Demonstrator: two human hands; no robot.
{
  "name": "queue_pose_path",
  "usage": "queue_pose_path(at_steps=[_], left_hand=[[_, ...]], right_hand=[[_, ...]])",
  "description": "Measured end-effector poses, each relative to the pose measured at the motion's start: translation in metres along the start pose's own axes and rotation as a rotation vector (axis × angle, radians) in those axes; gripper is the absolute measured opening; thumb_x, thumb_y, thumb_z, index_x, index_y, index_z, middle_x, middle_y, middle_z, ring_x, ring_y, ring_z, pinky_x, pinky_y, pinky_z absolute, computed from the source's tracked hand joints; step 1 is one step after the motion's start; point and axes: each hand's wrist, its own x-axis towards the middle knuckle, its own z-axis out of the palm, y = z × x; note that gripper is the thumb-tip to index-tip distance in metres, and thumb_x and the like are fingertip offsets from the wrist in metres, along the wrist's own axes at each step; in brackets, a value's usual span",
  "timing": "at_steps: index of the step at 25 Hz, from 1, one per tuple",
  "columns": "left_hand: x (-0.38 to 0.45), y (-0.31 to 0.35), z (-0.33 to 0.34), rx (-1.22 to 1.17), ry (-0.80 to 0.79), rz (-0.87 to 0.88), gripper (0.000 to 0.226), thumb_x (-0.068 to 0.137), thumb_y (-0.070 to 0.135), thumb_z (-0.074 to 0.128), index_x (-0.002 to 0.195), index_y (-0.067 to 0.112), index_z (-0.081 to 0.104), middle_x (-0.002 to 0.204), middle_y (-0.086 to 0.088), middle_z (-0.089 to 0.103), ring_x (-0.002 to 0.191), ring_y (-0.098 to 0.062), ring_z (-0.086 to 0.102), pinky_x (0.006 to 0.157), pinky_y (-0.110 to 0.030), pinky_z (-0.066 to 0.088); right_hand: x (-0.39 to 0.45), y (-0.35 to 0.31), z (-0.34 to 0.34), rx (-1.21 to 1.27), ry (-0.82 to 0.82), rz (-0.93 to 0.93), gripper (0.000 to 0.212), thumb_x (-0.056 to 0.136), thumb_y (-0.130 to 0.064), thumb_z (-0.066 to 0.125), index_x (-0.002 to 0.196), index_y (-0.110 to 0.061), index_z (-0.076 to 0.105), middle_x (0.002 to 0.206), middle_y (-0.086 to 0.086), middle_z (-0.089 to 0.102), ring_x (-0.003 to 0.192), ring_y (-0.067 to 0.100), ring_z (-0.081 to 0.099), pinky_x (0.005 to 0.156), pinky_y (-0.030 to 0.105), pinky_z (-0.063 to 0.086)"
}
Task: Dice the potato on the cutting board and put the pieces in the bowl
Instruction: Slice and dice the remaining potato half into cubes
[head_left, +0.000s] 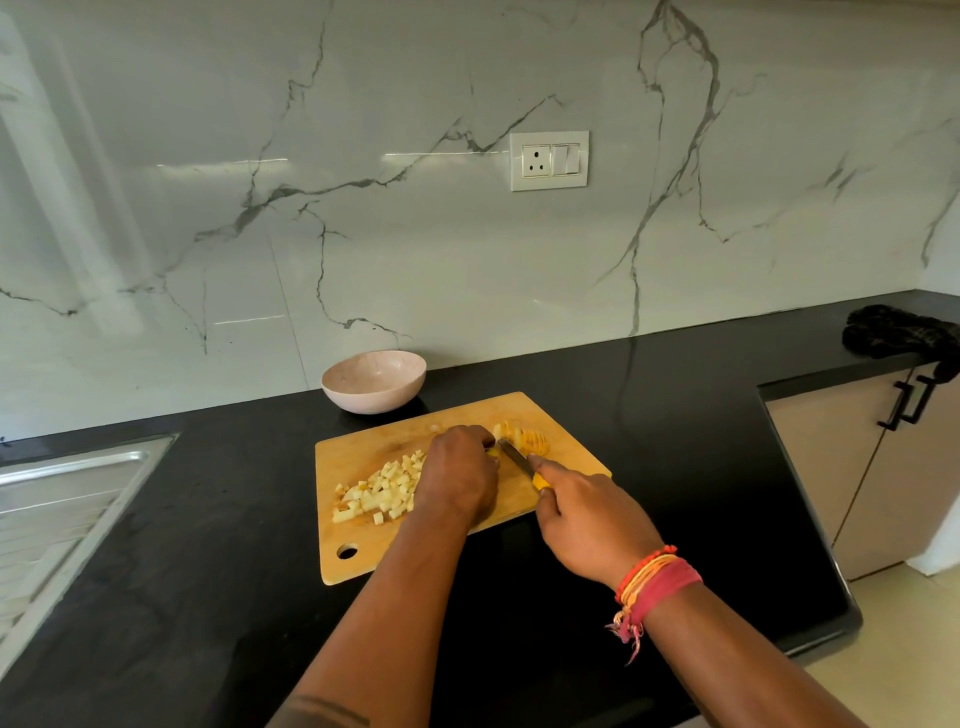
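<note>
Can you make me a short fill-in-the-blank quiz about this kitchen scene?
1. The right hand grips a knife with a ____ handle.
2. The diced pieces lie on the ____, left of the left hand.
3. The bowl holds ____ potato pieces so far.
4. The countertop is ____ in colour.

Missing words: yellow; board; no; black
</note>
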Motion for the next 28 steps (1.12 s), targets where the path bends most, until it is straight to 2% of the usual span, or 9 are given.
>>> queue_pose_path(at_steps=[5,10,13,15,21,24,28], left_hand=[[-0.001,0.001,-0.001,0.034,0.005,0.003,0.032,0.098,0.023,0.067,0.13,0.021,0.069,0.13,-0.002,0.065,0.115,-0.018,0.061,0.098,-0.03,0.051],[-0.005,0.001,-0.001,0.04,0.033,0.018,0.025,0.1,0.021,0.063,0.122,0.022,0.073,0.121,-0.002,0.069,0.108,-0.017,0.063,0.093,-0.027,0.051],[-0.006,0.002,0.0,0.041,0.058,0.012,0.024,0.1,0.017,0.06,0.119,0.022,0.075,0.116,-0.002,0.071,0.103,-0.016,0.064,0.089,-0.024,0.05],[-0.006,0.003,0.0,0.024,0.067,0.007,0.023,0.101,0.016,0.06,0.117,0.021,0.076,0.115,-0.002,0.072,0.101,-0.016,0.065,0.087,-0.023,0.05],[-0.008,0.006,0.0,0.036,0.079,-0.011,0.026,0.1,0.02,0.064,0.124,0.019,0.073,0.126,-0.002,0.068,0.113,-0.017,0.062,0.097,-0.027,0.05],[-0.007,0.005,-0.002,0.018,0.086,-0.03,0.027,0.098,0.022,0.067,0.125,0.02,0.072,0.126,0.0,0.068,0.113,-0.016,0.062,0.096,-0.027,0.05],[-0.009,0.005,-0.001,0.017,0.08,-0.03,0.026,0.099,0.022,0.066,0.124,0.021,0.072,0.124,0.001,0.07,0.112,-0.015,0.063,0.096,-0.025,0.049]], right_hand=[[0.0,-0.005,0.002,0.037,-0.015,0.01,0.051,0.106,-0.031,0.043,0.158,-0.035,0.038,0.075,-0.007,0.063,0.059,0.011,0.06,0.047,0.023,0.04],[0.007,-0.015,0.001,0.032,-0.049,-0.036,0.052,0.107,-0.032,0.042,0.158,-0.033,0.037,0.082,-0.006,0.064,0.064,0.01,0.059,0.051,0.025,0.044],[0.018,-0.019,0.001,-0.008,-0.062,-0.064,0.052,0.107,-0.03,0.041,0.159,-0.03,0.036,0.078,-0.008,0.057,0.062,0.007,0.054,0.05,0.022,0.037],[0.024,-0.02,0.003,-0.027,-0.076,-0.068,0.053,0.107,-0.03,0.041,0.159,-0.029,0.034,0.079,-0.004,0.058,0.065,0.012,0.058,0.051,0.024,0.039],[-0.016,-0.013,-0.005,-0.066,-0.108,-0.064,0.057,0.106,-0.033,0.043,0.161,-0.031,0.027,0.074,-0.006,0.061,0.062,0.01,0.06,0.051,0.025,0.044],[-0.032,-0.013,-0.006,-0.088,-0.046,-0.057,0.054,0.107,-0.034,0.041,0.16,-0.031,0.03,0.073,-0.007,0.06,0.06,0.01,0.058,0.048,0.024,0.04],[-0.023,-0.016,-0.006,0.009,-0.035,-0.04,0.052,0.106,-0.031,0.044,0.158,-0.03,0.037,0.076,-0.007,0.062,0.06,0.009,0.058,0.048,0.021,0.038]])
